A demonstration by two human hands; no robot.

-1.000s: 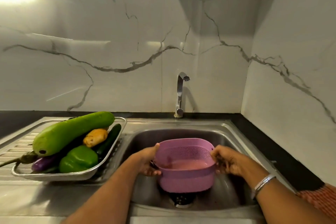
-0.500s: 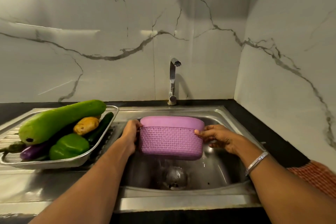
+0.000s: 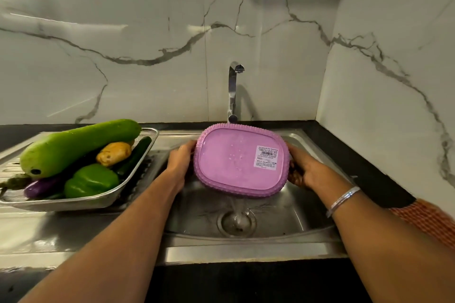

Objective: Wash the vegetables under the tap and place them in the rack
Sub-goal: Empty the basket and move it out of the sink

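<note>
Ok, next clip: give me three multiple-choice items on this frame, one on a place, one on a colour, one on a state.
1. Where does the metal tray of vegetables sit?
A. On the draining board left of the sink
B. Inside the sink
C. Right of the sink

2. What colour is the basket?
A. Green
B. Pink-purple
C. White

3. How is the basket held?
A. Upright, mouth up
B. Flat on the sink floor
C. Turned over, base toward the camera, water pouring out

Answers:
1. A: the tray rests on the ribbed steel left of the sink.
2. B: its base and woven sides are pink-purple.
3. C: the labelled base faces the camera, the left hand and right hand hold its sides, and water falls toward the drain.
</note>
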